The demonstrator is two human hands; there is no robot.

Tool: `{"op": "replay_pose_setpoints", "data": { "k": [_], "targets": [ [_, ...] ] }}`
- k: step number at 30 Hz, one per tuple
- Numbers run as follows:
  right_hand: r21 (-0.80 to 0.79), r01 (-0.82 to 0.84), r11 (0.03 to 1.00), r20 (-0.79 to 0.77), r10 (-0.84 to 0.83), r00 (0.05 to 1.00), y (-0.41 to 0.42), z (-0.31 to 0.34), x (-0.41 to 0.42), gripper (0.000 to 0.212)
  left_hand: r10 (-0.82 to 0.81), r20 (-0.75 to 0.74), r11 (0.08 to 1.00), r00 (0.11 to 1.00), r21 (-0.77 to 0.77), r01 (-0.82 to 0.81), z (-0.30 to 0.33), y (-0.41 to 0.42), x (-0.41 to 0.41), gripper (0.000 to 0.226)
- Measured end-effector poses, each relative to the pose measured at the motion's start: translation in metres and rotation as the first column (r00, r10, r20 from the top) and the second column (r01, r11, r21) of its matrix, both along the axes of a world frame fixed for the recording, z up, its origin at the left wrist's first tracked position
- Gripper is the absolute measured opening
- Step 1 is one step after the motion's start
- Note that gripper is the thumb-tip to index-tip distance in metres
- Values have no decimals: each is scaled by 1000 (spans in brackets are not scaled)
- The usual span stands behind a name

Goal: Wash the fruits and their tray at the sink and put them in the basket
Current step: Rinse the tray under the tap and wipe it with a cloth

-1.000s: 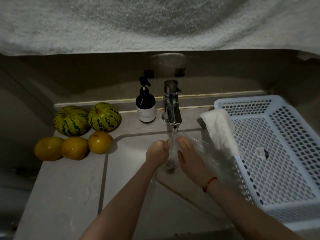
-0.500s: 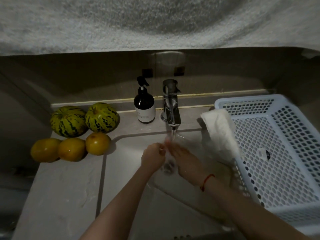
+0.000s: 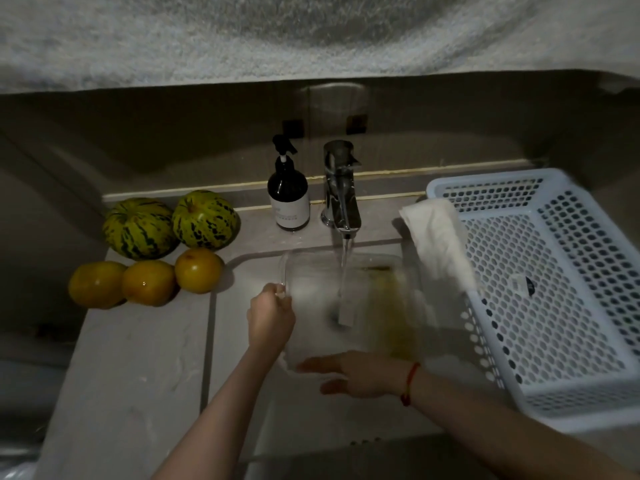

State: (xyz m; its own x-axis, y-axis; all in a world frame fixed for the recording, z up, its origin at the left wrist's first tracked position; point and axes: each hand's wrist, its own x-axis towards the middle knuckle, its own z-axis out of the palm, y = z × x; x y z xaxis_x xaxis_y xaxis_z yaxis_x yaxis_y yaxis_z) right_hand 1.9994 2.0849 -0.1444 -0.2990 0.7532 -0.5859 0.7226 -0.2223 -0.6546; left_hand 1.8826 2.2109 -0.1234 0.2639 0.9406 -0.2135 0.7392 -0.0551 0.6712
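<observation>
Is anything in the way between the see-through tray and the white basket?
Yes: a white folded cloth hangs over the left rim of the white perforated plastic basket, right beside the clear plastic tray under the tap. The left hand grips the tray's left edge.

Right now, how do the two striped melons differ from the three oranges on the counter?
The striped melons are larger, green-yellow with dark streaks, and sit at the back by the wall. The oranges are smaller, plain orange-yellow, and line up in front, nearer the counter edge. Both groups rest on the counter left of the sink, none in the basket yet.
</observation>
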Motion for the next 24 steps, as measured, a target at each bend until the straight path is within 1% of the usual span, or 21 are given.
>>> {"op": "replay_pose_setpoints", "data": {
  "k": [1,3,4,6,7,9,11,12,13,15,16,17,18,19,20,21,22,23,24],
  "targets": [
    [35,28,999,43,-29,999,-6,-3,3,47,17,18,1000,1000,15,-18,2,-2,-3,12],
    [68,192,979,137,-200,970,-18,-10,18,38,50,24,997,998,55,-52,7,-4,-11,10],
    [50,260,964,198,-265,944,-24,-13,26,34,60,31,995,998,78,-63,10,-4,-15,10],
    [-29,229,973,359,-203,911,-34,-14,38,32,66,42,991,997,117,-70,16,-5,-23,12],
    [-15,186,982,402,-165,901,-37,-15,40,33,65,31,988,997,139,-69,19,-5,-26,14],
    [71,161,984,319,-175,931,-41,-16,33,41,68,-7,980,998,187,-65,26,-7,-30,20],
    [160,143,977,251,-180,951,-35,-15,19,56,74,-2,978,997,196,-72,33,-7,-33,24],
    [199,120,973,257,-170,952,-30,-17,12,61,81,3,978,997,191,-80,38,-8,-35,26],
    [257,90,962,287,-165,944,-23,-18,7,61,91,1,976,996,196,-89,42,-7,-38,28],
    [406,17,914,381,-186,906,-11,-19,7,50,115,0,966,993,232,-112,49,-8,-44,28],
    [498,32,867,377,-250,892,-5,-19,10,42,124,4,960,992,253,-121,52,-8,-47,28],
    [587,130,799,311,-370,875,0,-17,13,34,130,10,955,992,269,-127,55,-10,-51,27],
    [657,267,705,212,-513,832,4,-17,17,26,134,21,951,991,279,-135,57,-12,-54,26],
    [707,388,592,125,-644,755,6,-17,23,23,140,47,947,989,285,-147,58,-14,-56,26],
    [726,498,474,36,-749,661,9,-18,29,26,145,83,944,986,287,-163,58,-17,-59,26],
    [697,609,378,-47,-824,565,11,-18,36,34,150,120,940,981,289,-179,57,-19,-60,27],
    [612,724,319,-119,-868,482,15,-16,43,42,155,149,937,977,292,-193,56,-20,-61,27],
    [483,826,293,-174,-892,418,19,-15,49,45,155,167,934,974,298,-200,54,-21,-62,26],
    [358,888,289,-224,-896,382,24,-15,54,39,153,179,931,972,303,-202,51,-20,-62,25]
  ]
}}
